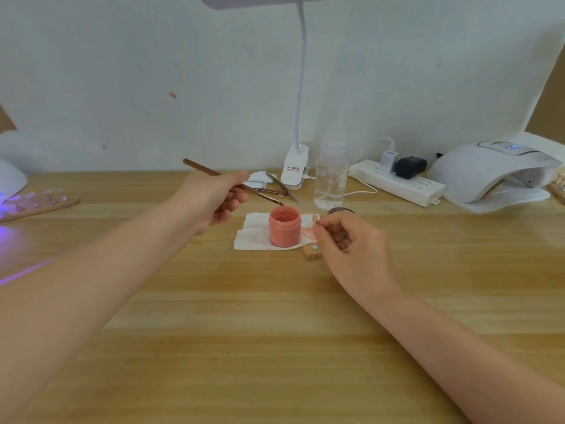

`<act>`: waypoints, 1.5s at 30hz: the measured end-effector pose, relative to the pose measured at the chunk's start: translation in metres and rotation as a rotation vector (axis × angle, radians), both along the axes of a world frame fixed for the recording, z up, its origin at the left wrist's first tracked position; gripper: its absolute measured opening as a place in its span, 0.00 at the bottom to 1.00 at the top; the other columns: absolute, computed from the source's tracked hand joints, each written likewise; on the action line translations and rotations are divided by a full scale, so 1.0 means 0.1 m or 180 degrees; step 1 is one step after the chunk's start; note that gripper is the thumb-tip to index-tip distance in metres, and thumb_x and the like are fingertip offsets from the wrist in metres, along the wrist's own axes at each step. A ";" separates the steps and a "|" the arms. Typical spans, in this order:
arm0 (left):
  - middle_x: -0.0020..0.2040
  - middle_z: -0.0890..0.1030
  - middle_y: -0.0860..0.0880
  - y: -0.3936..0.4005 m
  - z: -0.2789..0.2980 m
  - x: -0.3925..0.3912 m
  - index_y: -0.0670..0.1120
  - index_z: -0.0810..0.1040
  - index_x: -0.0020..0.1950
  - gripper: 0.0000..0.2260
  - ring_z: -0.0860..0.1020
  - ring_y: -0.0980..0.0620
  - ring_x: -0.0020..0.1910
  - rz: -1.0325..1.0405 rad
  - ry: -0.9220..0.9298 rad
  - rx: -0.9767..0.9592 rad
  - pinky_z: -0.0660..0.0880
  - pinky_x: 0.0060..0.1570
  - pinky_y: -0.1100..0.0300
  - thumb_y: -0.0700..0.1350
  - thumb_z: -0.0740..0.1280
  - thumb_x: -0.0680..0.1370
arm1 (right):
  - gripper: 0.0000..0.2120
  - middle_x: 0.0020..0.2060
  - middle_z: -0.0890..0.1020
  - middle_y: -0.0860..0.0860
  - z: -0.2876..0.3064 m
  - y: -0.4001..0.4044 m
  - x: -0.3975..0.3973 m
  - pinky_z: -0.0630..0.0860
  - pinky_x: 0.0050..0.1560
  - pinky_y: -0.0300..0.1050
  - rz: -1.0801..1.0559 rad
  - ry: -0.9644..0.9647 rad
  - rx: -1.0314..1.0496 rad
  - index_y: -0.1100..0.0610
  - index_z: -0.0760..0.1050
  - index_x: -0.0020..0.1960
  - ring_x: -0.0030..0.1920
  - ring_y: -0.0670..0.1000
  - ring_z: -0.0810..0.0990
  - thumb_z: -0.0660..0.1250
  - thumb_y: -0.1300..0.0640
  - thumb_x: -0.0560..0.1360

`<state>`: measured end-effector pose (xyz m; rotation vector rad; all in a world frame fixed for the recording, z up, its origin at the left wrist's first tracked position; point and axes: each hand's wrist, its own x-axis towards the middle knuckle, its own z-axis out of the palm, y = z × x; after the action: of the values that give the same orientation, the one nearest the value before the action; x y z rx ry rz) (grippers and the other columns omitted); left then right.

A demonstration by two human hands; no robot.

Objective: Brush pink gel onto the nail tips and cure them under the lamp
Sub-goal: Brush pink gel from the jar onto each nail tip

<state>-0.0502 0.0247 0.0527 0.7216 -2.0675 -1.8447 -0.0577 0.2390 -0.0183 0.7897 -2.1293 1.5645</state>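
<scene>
An open jar of pink gel (285, 228) stands on a white paper towel (253, 232) smeared with pink. My left hand (218, 198) grips a brown brush (201, 168), its pink-tipped bristles just above the jar's back rim. To the right of the jar, my right hand (345, 240) pinches a small nail tip (316, 225) between thumb and forefinger; the tip is mostly hidden. A small wooden block with a metal disc (312, 251) lies under that hand. Several nail tips on a wooden stick (39, 203) sit in purple light from a curing lamp (10, 179) at the far left.
A second white curing lamp (495, 175) stands at the back right beside a power strip (397, 183). A clear bottle (331, 175), the jar lid (341, 211), a clip desk lamp (295, 166), tweezers (282, 186) and wipes sit behind the jar.
</scene>
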 end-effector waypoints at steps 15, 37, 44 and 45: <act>0.31 0.82 0.52 0.67 -0.17 0.68 0.45 0.79 0.43 0.07 0.80 0.58 0.29 -0.0692 0.1692 -0.0503 0.75 0.31 0.68 0.33 0.67 0.75 | 0.05 0.36 0.81 0.46 -0.01 0.01 -0.02 0.78 0.41 0.46 -0.0079 -0.0102 0.0005 0.54 0.80 0.44 0.37 0.46 0.79 0.70 0.63 0.73; 0.38 0.80 0.67 0.74 -0.42 0.80 0.56 0.75 0.41 0.12 0.76 0.67 0.34 -0.0643 0.2408 -0.2065 0.67 0.34 0.78 0.38 0.67 0.74 | 0.02 0.35 0.81 0.47 0.02 0.03 0.00 0.77 0.40 0.41 -0.0150 -0.0235 -0.0037 0.55 0.79 0.44 0.35 0.45 0.79 0.70 0.61 0.74; 0.39 0.80 0.65 0.72 -0.45 0.79 0.55 0.76 0.42 0.10 0.77 0.67 0.37 -0.0749 0.2343 -0.2034 0.68 0.35 0.77 0.38 0.67 0.74 | 0.02 0.35 0.81 0.48 0.01 0.03 0.00 0.78 0.40 0.42 -0.0127 -0.0245 -0.0052 0.54 0.79 0.44 0.36 0.46 0.79 0.70 0.60 0.74; 0.39 0.80 0.65 0.71 -0.46 0.79 0.53 0.77 0.41 0.09 0.77 0.67 0.37 -0.0764 0.2312 -0.2001 0.68 0.36 0.77 0.39 0.67 0.74 | 0.02 0.35 0.81 0.48 0.01 0.03 0.00 0.78 0.40 0.42 -0.0128 -0.0237 -0.0050 0.55 0.79 0.45 0.36 0.46 0.79 0.70 0.60 0.74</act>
<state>0.0284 0.0958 0.0070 -0.3254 -2.0549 -1.1496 -0.0582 0.2416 -0.0173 0.6893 -2.1685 1.6112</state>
